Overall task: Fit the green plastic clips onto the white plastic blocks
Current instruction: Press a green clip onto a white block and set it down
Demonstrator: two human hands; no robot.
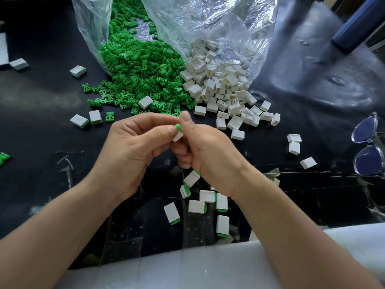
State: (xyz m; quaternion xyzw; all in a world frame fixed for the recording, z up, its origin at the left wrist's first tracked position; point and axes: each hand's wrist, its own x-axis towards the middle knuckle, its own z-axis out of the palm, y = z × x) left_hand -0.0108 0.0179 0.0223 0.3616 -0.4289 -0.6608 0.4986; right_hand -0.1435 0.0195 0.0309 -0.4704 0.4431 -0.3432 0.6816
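Both hands met over the middle of the black counter (41, 132): the left hand (133, 147) and the right hand (206, 151) together pinched one small white plastic block (178, 136), a green plastic clip (178, 127) poking from its top end, seemingly mid-press. Only a handful of finished blocks with green ends (222, 225) lay by the near edge and toward the left edge. A heap of loose green clips (141, 67) and a heap of bare white blocks (218, 80) spilled from clear plastic bags (218, 21) at the far edge, so by my reading it was early days, with most of the job left.
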